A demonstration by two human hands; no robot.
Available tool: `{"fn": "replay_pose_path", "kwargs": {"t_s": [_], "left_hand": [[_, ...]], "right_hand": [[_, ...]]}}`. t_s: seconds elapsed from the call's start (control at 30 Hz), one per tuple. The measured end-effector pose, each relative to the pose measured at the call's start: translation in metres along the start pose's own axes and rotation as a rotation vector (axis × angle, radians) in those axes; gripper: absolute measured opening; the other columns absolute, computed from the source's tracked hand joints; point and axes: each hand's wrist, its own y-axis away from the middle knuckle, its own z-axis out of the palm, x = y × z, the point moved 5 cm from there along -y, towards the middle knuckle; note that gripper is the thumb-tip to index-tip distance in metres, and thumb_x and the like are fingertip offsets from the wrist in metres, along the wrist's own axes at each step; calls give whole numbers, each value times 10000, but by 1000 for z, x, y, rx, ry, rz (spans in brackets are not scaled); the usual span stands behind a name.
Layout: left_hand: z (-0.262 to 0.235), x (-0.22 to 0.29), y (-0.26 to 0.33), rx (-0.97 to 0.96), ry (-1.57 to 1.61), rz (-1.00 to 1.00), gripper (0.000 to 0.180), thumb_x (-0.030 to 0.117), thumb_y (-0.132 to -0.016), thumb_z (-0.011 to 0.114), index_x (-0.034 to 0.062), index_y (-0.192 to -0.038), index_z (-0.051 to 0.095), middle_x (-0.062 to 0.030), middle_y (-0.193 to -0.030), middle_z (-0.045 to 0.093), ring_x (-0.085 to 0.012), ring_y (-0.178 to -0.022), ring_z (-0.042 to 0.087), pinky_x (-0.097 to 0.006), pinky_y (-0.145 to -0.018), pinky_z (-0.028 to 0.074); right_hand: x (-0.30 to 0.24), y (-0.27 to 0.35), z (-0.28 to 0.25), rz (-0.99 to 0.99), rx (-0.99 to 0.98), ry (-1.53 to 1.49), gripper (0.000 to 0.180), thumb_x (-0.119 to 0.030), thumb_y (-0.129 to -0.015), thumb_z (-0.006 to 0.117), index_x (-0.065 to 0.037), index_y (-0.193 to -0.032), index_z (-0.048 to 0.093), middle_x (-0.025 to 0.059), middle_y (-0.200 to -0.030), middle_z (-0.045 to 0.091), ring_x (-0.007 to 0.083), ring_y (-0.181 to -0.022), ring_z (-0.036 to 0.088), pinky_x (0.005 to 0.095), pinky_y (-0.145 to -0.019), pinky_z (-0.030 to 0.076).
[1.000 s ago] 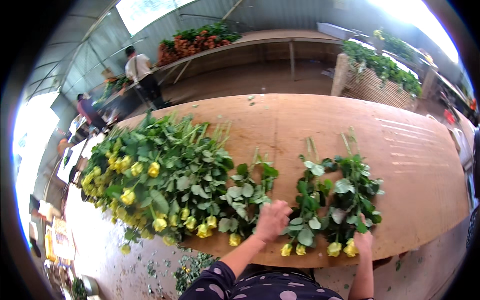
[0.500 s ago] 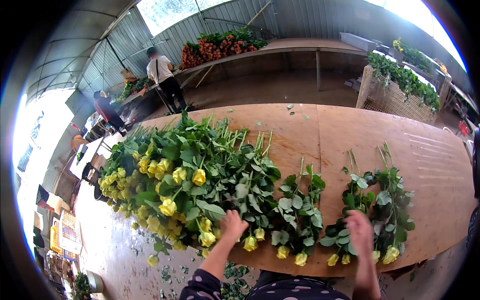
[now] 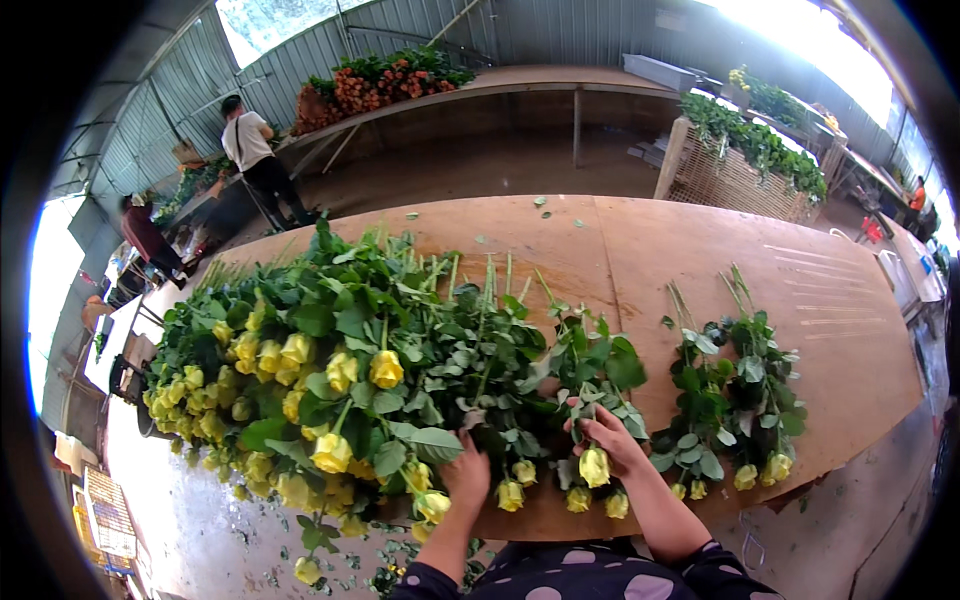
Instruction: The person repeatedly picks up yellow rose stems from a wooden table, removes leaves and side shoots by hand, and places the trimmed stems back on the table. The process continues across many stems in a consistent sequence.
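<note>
At far left, two people [image 3: 255, 160] stand by a bench along the corrugated wall, well apart from the work in hand. On the plywood worktop [image 3: 650, 250] a big heap of yellow roses [image 3: 300, 380] sprawls leaf-thick, heads toward the near edge, some hanging over it. The person's left hand [image 3: 465, 470] now rests at the right fringe of that heap, fingers curled down among leaves and stems beside a yellow bud; the foliage hides its grip, so whether it pinches a stem cannot be told. Half a second ago this hand sat further left against the heap's front — it has shifted toward the middle of the worktop. Just right of it, the right hand [image 3: 605, 440] has come in from the far small pile and now closes its fingers around a single rose [image 3: 594, 466], the yellow head showing under the palm, stem running back into a loose middle bunch [image 3: 590, 370] that lies between heap and pile. A second ago that hand lay at the rightmost flowers; both hands now meet at the middle bunch, which suggests stems are being sorted out of the heap one at a time. At right, the small pile [image 3: 735, 410] lies untouched, heads at the edge — beyond it a crate of greenery [image 3: 750, 150].
</note>
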Motion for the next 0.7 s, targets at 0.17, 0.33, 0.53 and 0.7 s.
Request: {"fn": "replay_pose_path", "kwargs": {"t_s": [0.17,0.33,0.53,0.7], "left_hand": [[11,-5,-8,-234,-5,-120,306,243,-650,606,55,-882,543,-105,-1011,392,-286,-1014,365,-426,-801,355],[-15,27,-21,-378,-216,-53,234,212,-680,577,58,-857,568,-97,-981,400,-260,-1020,336,-340,-737,426],[-18,15,-27,-238,-51,-72,301,285,-600,609,9,-718,597,-107,-994,394,-277,-1004,334,-387,-777,393],[-31,9,-32,-454,234,-144,299,281,-587,615,-7,-663,593,-148,-959,448,-297,-972,388,-367,-801,382]], "right_hand": [[-18,53,-56,-41,75,435,322,-77,-824,438,-16,-1138,399,23,-817,519,83,-599,455,213,-546,393],[23,79,-148,220,344,356,185,-116,-823,455,-29,-985,472,31,-670,521,98,-519,483,219,-508,402],[-29,108,-163,-292,477,429,215,-31,-827,385,-18,-1036,435,4,-646,461,86,-480,418,213,-445,348],[-35,131,-224,8,671,666,192,-51,-810,339,-11,-904,502,19,-570,472,106,-459,436,232,-442,355]]}}
